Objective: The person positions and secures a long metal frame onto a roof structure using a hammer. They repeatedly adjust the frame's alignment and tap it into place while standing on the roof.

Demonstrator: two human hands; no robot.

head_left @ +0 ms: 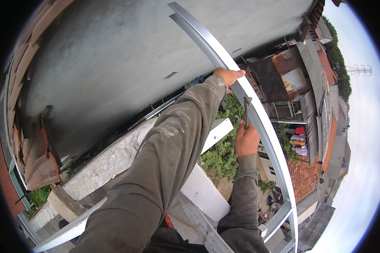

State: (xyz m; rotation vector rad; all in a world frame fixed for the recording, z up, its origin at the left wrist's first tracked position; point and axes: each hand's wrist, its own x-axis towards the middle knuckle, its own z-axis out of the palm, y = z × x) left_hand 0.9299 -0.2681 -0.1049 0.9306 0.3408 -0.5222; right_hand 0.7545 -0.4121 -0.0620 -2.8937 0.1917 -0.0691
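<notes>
Silver, plain-faced beam (262, 114), dark tool (246, 110) in hands (247, 140)

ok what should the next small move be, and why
Perhaps firm up the left hand on the beam before using the tool: the beam's far end juts past that hand, and the right hand holds the tool by the beam.

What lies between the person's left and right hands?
In the head view, a dark hammer-like tool lies between the left hand and the right hand, which grips it.
</notes>
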